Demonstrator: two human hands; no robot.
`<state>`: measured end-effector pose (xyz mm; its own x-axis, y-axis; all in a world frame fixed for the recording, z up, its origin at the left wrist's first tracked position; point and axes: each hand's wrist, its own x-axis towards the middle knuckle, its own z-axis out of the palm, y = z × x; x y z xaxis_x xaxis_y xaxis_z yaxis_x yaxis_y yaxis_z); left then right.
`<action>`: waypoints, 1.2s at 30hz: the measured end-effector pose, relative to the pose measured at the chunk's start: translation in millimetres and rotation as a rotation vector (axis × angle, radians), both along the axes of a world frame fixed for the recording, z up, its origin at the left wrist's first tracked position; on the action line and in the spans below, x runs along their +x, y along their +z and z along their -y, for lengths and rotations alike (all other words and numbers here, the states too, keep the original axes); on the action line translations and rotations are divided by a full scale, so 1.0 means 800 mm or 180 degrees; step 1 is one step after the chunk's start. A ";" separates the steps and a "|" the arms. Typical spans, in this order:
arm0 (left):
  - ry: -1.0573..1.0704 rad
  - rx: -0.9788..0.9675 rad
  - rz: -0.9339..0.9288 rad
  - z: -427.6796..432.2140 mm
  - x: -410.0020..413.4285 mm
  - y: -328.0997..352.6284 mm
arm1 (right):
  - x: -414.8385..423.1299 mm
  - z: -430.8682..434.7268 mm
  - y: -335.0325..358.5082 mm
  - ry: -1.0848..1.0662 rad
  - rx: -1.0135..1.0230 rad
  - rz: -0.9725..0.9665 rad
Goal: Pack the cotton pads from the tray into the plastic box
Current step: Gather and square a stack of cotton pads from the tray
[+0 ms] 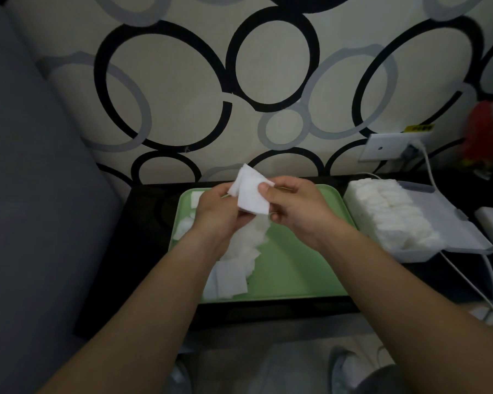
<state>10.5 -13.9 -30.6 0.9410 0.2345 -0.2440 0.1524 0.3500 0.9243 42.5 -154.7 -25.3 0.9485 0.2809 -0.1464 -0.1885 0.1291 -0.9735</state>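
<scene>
step: gathering pads | left hand [214,214] and right hand [293,211], fingers pinched on cotton pads [251,191], frame centre above tray [296,268] | next: square stack, carry right to plastic box [427,206]

Left hand [214,213] and right hand [295,207] bare. Left forearm [143,308] and right forearm [396,285] bare down to the bottom frame edge, lower left and lower right. Grey shoe [342,366] bottom centre-right, blurred; second grey shoe [180,378] bottom centre-left, mostly cut off.
</scene>
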 end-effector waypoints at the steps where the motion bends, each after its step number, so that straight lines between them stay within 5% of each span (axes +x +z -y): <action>1: -0.0049 -0.0007 0.0006 0.003 -0.001 0.001 | 0.001 0.000 -0.002 -0.0099 -0.0099 0.0070; 11: -0.0442 -0.0349 0.0043 0.006 -0.002 0.003 | 0.006 0.009 -0.007 -0.0482 -0.0746 0.0488; 19: -0.0436 -0.0634 -0.0081 -0.005 -0.005 0.012 | 0.008 0.020 -0.008 -0.0056 -0.1575 0.1993; 30: -0.0526 -0.0596 -0.0425 -0.013 -0.007 0.013 | 0.013 0.020 -0.006 0.0330 -0.2170 0.2407; 36: -0.0356 -0.0465 -0.0415 -0.014 -0.004 0.012 | 0.008 0.021 -0.001 0.0298 -0.1891 0.2283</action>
<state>7.5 -2.4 -21.3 0.9174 0.0837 -0.3890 0.3126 0.4531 0.8349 49.3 -171.3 -25.8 0.8451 0.4274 0.3210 0.4982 -0.4122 -0.7628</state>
